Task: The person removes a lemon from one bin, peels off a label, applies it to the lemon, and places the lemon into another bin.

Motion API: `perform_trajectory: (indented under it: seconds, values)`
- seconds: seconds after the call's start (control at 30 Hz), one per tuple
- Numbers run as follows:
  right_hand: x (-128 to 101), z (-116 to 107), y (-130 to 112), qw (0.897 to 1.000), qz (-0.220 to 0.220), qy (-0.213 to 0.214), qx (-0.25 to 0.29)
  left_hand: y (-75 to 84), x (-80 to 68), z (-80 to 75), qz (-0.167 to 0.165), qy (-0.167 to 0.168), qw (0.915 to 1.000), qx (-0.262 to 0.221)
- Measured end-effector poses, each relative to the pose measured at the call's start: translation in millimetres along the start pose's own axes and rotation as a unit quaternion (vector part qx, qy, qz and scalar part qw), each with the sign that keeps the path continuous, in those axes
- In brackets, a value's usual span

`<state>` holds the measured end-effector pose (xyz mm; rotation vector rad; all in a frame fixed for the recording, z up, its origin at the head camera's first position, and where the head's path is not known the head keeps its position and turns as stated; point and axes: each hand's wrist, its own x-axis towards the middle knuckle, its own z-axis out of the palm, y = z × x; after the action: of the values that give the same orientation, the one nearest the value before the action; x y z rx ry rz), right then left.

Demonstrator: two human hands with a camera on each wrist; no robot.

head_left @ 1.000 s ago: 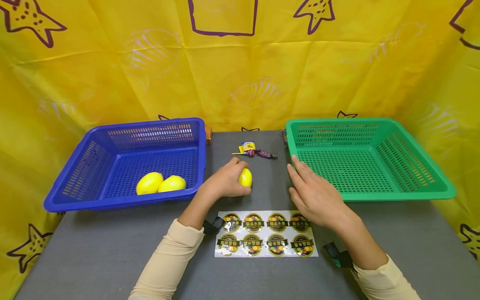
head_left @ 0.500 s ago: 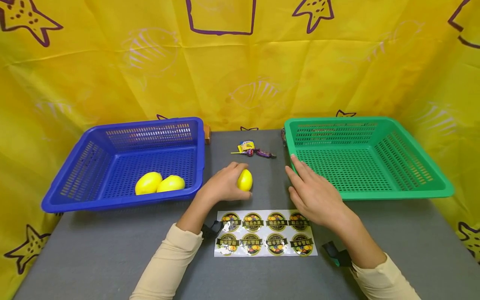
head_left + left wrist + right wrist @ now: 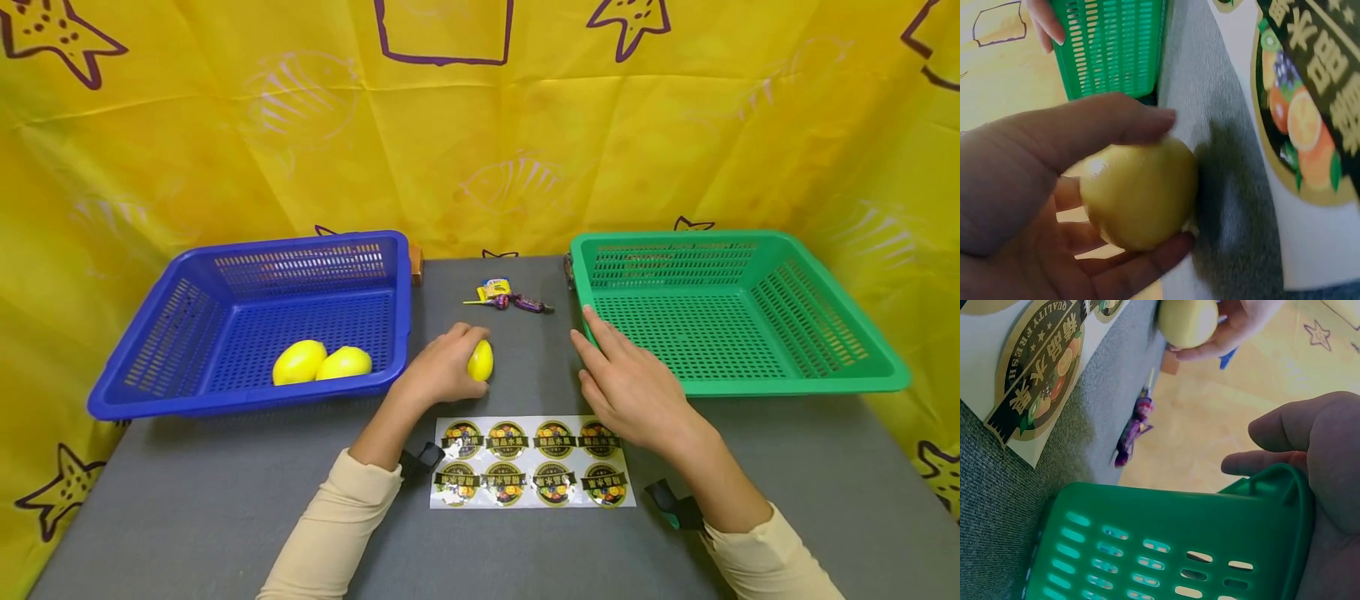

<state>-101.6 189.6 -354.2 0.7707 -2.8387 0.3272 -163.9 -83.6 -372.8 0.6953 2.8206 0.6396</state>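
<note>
A yellow lemon (image 3: pixel 482 361) is held between the thumb and fingers of my left hand (image 3: pixel 444 367), between the two baskets. In the left wrist view the lemon (image 3: pixel 1141 194) appears low over the grey table; whether it touches cannot be told. My right hand (image 3: pixel 633 387) lies with fairly straight fingers over the near-left corner of the green basket (image 3: pixel 795 387). From the right wrist, the basket's slotted wall (image 3: pixel 1166 512) is seen close beside the palm. Two more lemons (image 3: pixel 299 362) lie in the blue basket (image 3: pixel 247 407) on the left.
A white sheet of round fruit stickers (image 3: pixel 532 461) lies on the table (image 3: pixel 517 550) between the forearms. Behind the left hand are a lollipop (image 3: pixel 501 302), a purple-wrapped candy (image 3: pixel 529 305) and a yellow packet (image 3: pixel 493 288). A yellow printed cloth (image 3: pixel 517 125) hangs behind.
My left hand has shifted slightly left with the lemon. The right hand stays at the green basket's corner, and the view has tilted a little.
</note>
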Motion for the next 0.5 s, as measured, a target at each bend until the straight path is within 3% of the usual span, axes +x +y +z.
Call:
perform_trajectory:
  seconds: [0.27, 0.5]
  values:
    - [-1, -1, 0, 1.000, 0.004, -0.008, -0.002, 13.9, 14.6, 12.1, 0.039, 0.008, 0.9974, -0.060]
    - [0, -1, -2, 1.000, 0.007, -0.013, -0.001, 16.6, 19.6, 14.3, 0.025, -0.011, 0.9978, -0.061]
